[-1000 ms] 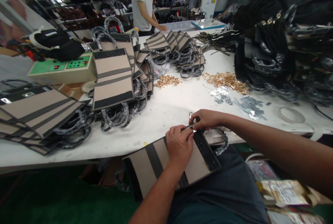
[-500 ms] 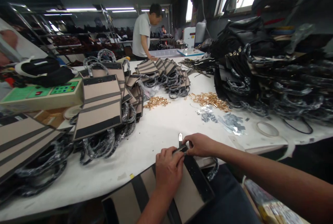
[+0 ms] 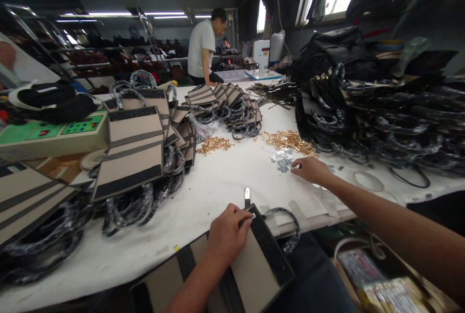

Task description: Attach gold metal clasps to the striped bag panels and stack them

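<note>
A beige and black bag panel (image 3: 254, 267) lies tilted at the table's front edge, its plastic-wrapped handle (image 3: 295, 221) sticking out to the right. My left hand (image 3: 228, 230) rests on the panel's upper edge, thumb and index finger pinched at a small pale piece (image 3: 253, 215) on the black strip. Just above that edge a dark tab with a shiny metal end (image 3: 247, 194) sticks up. My right hand (image 3: 310, 170) is over the table beside the small silver plates (image 3: 283, 160), fingers curled together; whatever they hold is hidden.
Gold metal pieces (image 3: 288, 141) form a pile behind my right hand, with another pile (image 3: 214, 145) to its left. Stacked panels (image 3: 132, 167) stand at left, black bags (image 3: 327, 109) at right. A tape roll (image 3: 368, 181) lies right. A person (image 3: 201, 49) leans over the far end.
My right hand has left the panel's edge and moved up and right to the silver plates. My left hand stays on the panel. The view has shifted slightly.
</note>
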Demonstrator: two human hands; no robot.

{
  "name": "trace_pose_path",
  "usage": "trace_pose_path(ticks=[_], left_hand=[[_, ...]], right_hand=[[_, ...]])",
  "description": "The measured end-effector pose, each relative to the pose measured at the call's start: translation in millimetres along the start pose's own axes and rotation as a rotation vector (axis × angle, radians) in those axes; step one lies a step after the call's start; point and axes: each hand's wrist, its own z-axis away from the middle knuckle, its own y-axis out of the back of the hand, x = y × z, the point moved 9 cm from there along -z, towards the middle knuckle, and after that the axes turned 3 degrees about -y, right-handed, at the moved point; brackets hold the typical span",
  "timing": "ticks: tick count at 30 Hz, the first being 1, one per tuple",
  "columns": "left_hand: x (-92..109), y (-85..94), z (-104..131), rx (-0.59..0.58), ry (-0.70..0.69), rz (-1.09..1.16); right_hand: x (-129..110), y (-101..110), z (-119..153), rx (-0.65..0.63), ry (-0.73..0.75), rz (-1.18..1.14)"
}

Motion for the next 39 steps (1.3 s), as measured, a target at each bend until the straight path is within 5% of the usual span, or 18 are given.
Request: trace_pose_path(ticks=[5, 14, 20, 24, 26, 30, 39], left_hand=[[-0.5, -2.4, -17.4, -0.150, -0.003, 0.002], [-4.2, -11.8, -18.8, -0.217, 0.001, 0.009], [-4.7, -11.8, -12.4, -0.173, 0.005, 0.022], [-5.4, -12.5, -11.2, -0.161, 0.002, 0.027], [-4.1, -11.7, -9.6, -0.148, -0.009, 0.023], [-1.9, -11.8, -5.1, -0.143, -0.027, -0.006], [-2.3, -8.3, -1.9, -0.118, -0.054, -0.001]], right_hand=[[33.4, -13.1, -17.4, 0.012, -0.085, 0.029], [31.9, -5.8, -24.5, 0.015, -0.051, -0.024], [-21.3, 11.5, 50.5, -0.094, 0.051, -0.246], [-90.5, -46.8, 137.7, -0.501, 0.150, -0.552], [-113.4, -76.2, 164.3, -0.568, 0.162, -0.610], [-125.4, -104.3, 172.2, -0.498, 0.163, -0.554], [-129.0, -93.9, 168.6, -0.398, 0.251, -0.385]])
